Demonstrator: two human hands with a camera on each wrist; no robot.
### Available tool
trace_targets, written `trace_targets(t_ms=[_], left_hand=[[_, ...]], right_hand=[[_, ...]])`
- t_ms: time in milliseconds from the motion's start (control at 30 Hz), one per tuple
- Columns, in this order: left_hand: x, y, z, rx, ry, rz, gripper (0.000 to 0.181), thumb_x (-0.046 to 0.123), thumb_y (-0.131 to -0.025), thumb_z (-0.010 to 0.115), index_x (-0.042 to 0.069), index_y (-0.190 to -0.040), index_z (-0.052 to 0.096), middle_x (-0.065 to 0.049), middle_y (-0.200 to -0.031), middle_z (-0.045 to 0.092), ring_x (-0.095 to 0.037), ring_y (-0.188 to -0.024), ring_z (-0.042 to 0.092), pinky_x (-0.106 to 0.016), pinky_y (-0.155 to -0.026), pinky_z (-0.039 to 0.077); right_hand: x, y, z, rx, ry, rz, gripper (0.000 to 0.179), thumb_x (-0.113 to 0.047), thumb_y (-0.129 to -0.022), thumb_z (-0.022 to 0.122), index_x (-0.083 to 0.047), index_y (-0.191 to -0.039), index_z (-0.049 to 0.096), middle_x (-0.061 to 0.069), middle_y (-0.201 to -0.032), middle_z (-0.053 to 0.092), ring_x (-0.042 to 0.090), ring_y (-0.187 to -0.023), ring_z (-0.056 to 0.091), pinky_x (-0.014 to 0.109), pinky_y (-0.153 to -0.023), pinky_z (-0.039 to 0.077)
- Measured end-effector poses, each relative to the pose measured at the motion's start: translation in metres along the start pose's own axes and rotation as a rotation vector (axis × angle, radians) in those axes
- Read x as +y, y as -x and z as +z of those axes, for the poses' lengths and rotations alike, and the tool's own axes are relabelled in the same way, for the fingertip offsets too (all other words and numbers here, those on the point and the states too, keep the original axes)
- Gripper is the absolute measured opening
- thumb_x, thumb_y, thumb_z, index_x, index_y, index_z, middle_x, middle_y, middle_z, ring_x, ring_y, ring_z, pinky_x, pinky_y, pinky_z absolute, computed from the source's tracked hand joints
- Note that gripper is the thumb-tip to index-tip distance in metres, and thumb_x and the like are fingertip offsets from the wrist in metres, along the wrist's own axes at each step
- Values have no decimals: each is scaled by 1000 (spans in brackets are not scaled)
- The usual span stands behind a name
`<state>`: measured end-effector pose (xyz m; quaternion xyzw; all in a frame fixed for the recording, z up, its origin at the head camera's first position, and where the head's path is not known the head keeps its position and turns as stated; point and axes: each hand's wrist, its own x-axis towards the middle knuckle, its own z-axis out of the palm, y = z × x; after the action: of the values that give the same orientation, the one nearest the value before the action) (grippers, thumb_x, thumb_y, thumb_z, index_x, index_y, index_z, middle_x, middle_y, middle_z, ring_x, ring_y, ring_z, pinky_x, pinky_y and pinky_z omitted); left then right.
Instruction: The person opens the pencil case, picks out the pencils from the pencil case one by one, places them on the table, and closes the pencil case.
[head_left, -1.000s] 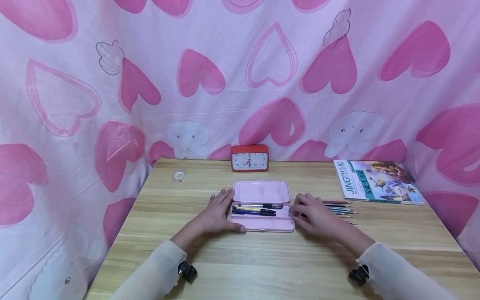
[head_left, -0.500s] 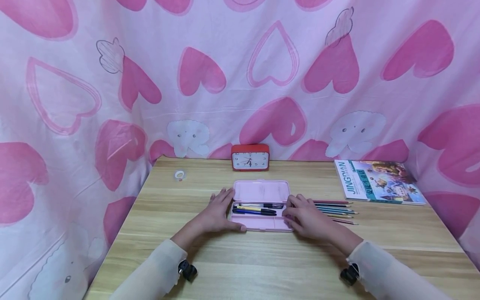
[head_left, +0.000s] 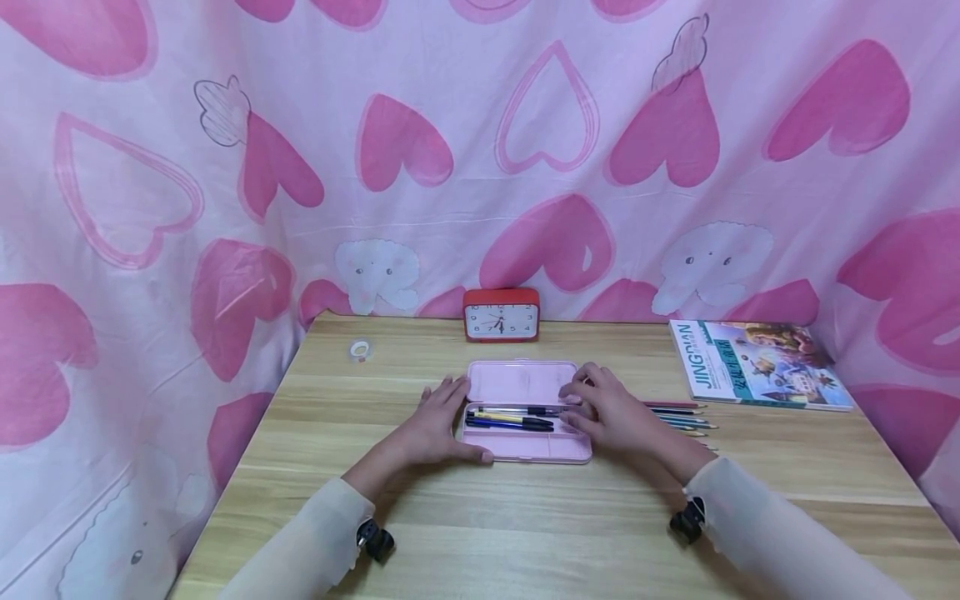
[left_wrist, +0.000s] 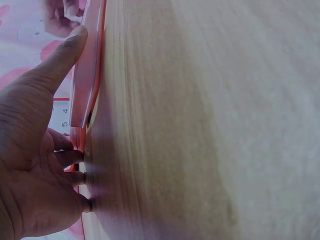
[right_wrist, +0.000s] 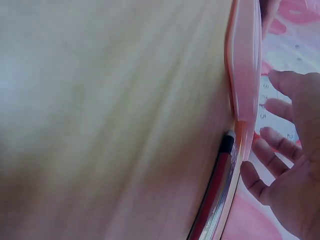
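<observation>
A pink pencil case (head_left: 517, 451) lies unfolded on the table, its lid (head_left: 517, 382) laid back. Several pens (head_left: 517, 422) rest in its rear compartment; the front one shows a divider. My left hand (head_left: 435, 425) is at the case's left end, thumb along the front wall and straight fingers spread at the left side and back. Over the right end of the case is my right hand (head_left: 611, 412), its fingers loosely bent. In the right wrist view nothing shows between those fingers. Several pencils (head_left: 682, 417) lie right of the case, partly hidden behind the right hand.
A red clock (head_left: 501, 317) stands at the back of the wooden table (head_left: 480, 533). A roll of tape (head_left: 359, 350) lies at the back left, a magazine (head_left: 761, 364) at the back right. Behind the table hangs a pink curtain (head_left: 450, 208) with hearts.
My right hand has moved left, from the case's right edge and pencils to over its right end, then slightly up toward the lid. The left hand stays in place.
</observation>
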<state>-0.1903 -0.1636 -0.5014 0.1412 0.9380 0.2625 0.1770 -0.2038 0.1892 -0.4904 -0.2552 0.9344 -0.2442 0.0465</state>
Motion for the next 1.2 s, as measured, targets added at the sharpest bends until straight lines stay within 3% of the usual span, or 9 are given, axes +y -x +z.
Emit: trace_targets(t_ms=[100, 233, 333, 467, 600, 933, 1200], left_hand=[[-1, -1, 1, 0, -1, 0, 142, 78, -74, 90, 16, -179, 17, -7, -188, 15, -30, -176, 2, -56, -143, -1], [0, -1, 1, 2, -2, -1, 142, 78, -74, 90, 17, -179, 17, -7, -188, 15, -30, -177, 2, -55, -143, -1], [1, 0, 0, 3, 1, -1, 142, 78, -74, 91, 17, -179, 17, -7, -188, 14, -30, -177, 1, -55, -143, -2], [2, 0, 0, 2, 0, -3, 142, 78, -74, 91, 17, -179, 17, -8, -188, 14, -30, -177, 1, -56, -143, -1], [2, 0, -1, -2, -3, -6, 142, 77, -74, 91, 18, -179, 18, -7, -188, 14, -29, -177, 1, -55, -143, -2], [1, 0, 0, 10, 30, 1, 145, 75, -73, 93, 20, -180, 12, -6, -188, 17, -30, -177, 1, -56, -143, -4], [-1, 1, 2, 22, 61, 0, 154, 76, -71, 94, 27, -180, -4, -4, -188, 13, -29, -177, 0, -54, -143, -5]], right_hand=[[5, -11, 0, 24, -13, 15, 47, -33, -103, 81, -20, -146, 69, 12, -150, 54, 32, -133, 53, 50, -104, 61], [6, -24, -2, 27, -23, 30, 62, -34, -103, 80, -15, -159, 59, 21, -161, 50, 44, -146, 51, 68, -121, 50], [5, -32, -3, 3, -30, 67, 70, -37, -104, 78, -15, -165, 51, 25, -168, 45, 49, -154, 46, 73, -124, 43], [4, -39, -2, -27, -47, 122, 76, -40, -105, 76, -14, -170, 44, 26, -173, 41, 54, -160, 39, 76, -127, 37], [5, -44, -2, -42, -82, 137, 76, -40, -106, 75, -13, -169, 44, 25, -171, 46, 52, -160, 40, 74, -130, 35], [-1, -47, -2, 22, -112, 140, 70, -36, -104, 77, -12, -164, 50, 24, -163, 51, 49, -151, 47, 75, -123, 43], [-10, -41, -10, 83, -118, 128, 68, -35, -104, 77, -17, -164, 51, 20, -166, 46, 44, -149, 44, 74, -119, 49]])
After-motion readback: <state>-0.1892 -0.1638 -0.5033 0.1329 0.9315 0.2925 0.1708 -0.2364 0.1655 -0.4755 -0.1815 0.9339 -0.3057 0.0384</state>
